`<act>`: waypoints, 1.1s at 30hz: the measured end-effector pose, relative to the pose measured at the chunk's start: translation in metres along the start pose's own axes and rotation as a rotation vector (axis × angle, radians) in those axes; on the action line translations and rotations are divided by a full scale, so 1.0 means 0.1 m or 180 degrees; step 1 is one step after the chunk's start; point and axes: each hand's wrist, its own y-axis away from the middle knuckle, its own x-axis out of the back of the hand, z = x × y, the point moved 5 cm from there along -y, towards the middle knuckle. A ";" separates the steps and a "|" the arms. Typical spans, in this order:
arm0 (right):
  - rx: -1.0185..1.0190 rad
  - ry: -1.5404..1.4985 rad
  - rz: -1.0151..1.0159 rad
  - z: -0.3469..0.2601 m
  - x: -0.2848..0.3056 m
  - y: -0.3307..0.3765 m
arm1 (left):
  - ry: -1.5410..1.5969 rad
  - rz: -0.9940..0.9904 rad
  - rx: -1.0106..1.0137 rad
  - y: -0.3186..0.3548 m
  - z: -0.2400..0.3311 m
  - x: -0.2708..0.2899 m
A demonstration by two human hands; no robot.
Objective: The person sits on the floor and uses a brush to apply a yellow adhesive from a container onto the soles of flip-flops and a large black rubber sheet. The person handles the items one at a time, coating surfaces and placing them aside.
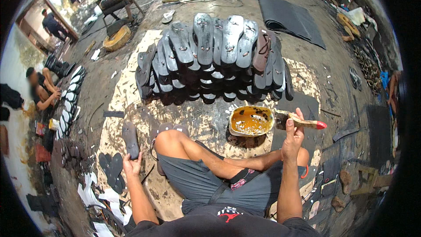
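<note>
My left hand [133, 165] is closed on the heel end of a dark grey sandal sole [130, 138], which points away from me beside my left knee. In my right hand [292, 139] is a paintbrush [309, 123] with a wooden, red-tipped handle. Its head lies at the right rim of a tub [247, 135] of amber liquid with dark and whitish bits in it. Beyond the tub a large stack of sandal soles [204, 39] rises in curved rows, several with straps or knots showing.
Loose dark soles [111, 170] and white scraps [90, 191] lie at my left. A folded black sheet [289, 17] rests at the far right. Another person [43, 90] sits by the left wall near a row of black-and-white soles [70, 101]; someone [53, 25] stands in the doorway.
</note>
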 end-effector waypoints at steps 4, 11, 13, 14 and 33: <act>0.0013 0.0069 0.0104 0.10 0.08 -0.06 | -0.0821 -0.1036 -0.0350 0.30 -0.02 -0.84; 0.0159 -0.0042 0.0151 -0.16 -0.07 0.06 | -0.0827 -0.2246 -0.0673 0.45 -0.81 -4.04; 0.0252 0.0179 0.0322 -0.27 0.10 0.12 | -0.0875 -0.2306 -0.0619 0.38 -1.13 -4.65; 0.0174 0.0161 0.0413 -0.33 0.14 0.16 | -0.0936 -0.2314 -0.0631 0.31 -1.24 -4.81; -0.0185 0.0101 0.0311 0.46 0.25 -0.25 | -0.6503 0.0171 -0.3792 0.69 -1.18 -0.67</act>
